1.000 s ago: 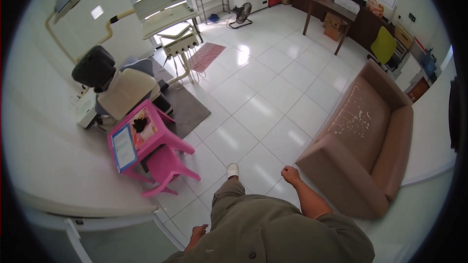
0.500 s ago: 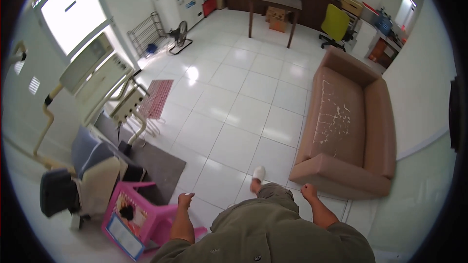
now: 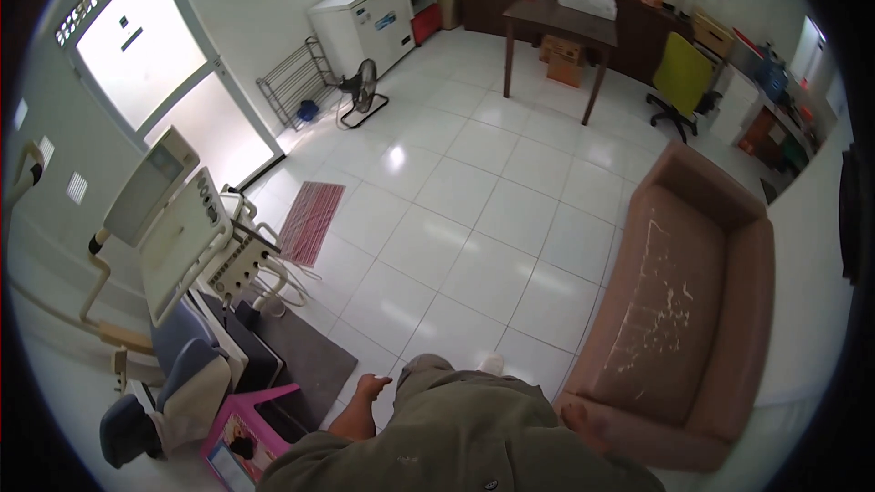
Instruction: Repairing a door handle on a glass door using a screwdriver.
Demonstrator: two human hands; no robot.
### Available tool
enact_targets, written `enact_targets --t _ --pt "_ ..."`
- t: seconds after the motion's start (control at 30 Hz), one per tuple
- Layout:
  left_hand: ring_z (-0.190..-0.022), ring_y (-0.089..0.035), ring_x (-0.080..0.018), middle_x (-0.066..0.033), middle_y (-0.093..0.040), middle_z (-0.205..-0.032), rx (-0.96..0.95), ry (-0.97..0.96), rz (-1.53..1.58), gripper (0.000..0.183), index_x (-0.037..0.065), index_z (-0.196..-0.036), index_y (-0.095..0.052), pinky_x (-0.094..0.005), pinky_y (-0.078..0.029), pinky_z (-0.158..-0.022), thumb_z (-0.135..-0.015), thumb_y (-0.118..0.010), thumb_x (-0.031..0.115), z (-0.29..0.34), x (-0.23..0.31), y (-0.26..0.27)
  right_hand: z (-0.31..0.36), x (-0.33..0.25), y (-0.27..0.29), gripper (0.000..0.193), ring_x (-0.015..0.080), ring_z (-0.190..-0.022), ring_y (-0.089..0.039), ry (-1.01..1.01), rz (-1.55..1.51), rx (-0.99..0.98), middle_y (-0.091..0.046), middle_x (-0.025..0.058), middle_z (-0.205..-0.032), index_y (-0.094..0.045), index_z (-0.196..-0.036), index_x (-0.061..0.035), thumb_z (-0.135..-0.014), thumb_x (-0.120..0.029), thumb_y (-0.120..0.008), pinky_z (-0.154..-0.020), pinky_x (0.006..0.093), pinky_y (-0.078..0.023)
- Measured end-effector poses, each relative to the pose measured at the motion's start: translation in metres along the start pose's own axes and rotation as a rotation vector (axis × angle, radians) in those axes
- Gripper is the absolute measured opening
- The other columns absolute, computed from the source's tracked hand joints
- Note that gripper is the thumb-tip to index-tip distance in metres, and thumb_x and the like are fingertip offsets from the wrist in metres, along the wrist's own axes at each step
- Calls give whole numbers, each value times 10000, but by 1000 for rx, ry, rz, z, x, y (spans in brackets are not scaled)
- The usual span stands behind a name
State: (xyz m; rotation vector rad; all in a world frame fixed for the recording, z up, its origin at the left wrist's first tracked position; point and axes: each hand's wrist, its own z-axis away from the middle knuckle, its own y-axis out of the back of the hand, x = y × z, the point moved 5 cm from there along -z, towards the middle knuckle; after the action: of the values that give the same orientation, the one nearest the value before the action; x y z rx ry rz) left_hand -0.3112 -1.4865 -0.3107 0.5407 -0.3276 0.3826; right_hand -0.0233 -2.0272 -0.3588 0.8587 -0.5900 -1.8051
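Note:
My left hand (image 3: 371, 390) hangs beside my body with its fingers curled closed. A small pale spot shows by its thumb; whether it is a held thing, I cannot make out. Just left of that hand lies a dark grey mat (image 3: 314, 353), with a pink plastic stool (image 3: 223, 419) at its near end. My right hand (image 3: 576, 417) is by the near left corner of a brown sofa (image 3: 756, 337) with a cracked seat. Motion smears the right hand's fingers. One white shoe (image 3: 492, 364) shows past my shirt.
On the left stands a dental chair (image 3: 196, 378) with its instrument unit (image 3: 187, 228). A red striped mat (image 3: 312, 223) lies beyond it on the white tiles. Farther off are a floor fan (image 3: 363, 91), a wire rack (image 3: 296, 87), a chest freezer (image 3: 365, 25), a brown table (image 3: 556, 23) and a green office chair (image 3: 682, 77).
The view has shifted, so the room's things sit farther right and lower. My left foot has gone out of sight behind my body and the right hand has swung lower toward the sofa.

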Motion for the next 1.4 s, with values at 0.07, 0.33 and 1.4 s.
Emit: enact_targets --t 0.07,0.33,1.4 --pt "-451 -408 -175 -75 -483 -568 -1 51 64 312 44 -609 -524 -308 -333 -404 -670 -733 268 -14 -5 8 -28 -81 47 324 373 -788 -587 91 -9 -17 -653 166 -867 -657 -854 -35 -781 -272 -449 -703 421 -464" --pt "-445 -387 -173 -77 -478 -569 -93 167 200 307 51 -612 -513 -300 -321 -412 -669 -733 258 -70 98 2 -99 -363 135 258 179 -630 -561 368 -319 0 -629 34 -677 -669 -881 -88 -788 -185 -449 -588 270 -437" --pt "-424 -343 -150 -45 -427 -536 98 572 787 347 83 -595 -478 -305 -277 -399 -689 -738 293 -217 226 74 -421 -937 55 460 285 -671 -610 671 589 -309 -645 114 -660 -623 -798 -7 -790 -461 -554 -684 354 -476"
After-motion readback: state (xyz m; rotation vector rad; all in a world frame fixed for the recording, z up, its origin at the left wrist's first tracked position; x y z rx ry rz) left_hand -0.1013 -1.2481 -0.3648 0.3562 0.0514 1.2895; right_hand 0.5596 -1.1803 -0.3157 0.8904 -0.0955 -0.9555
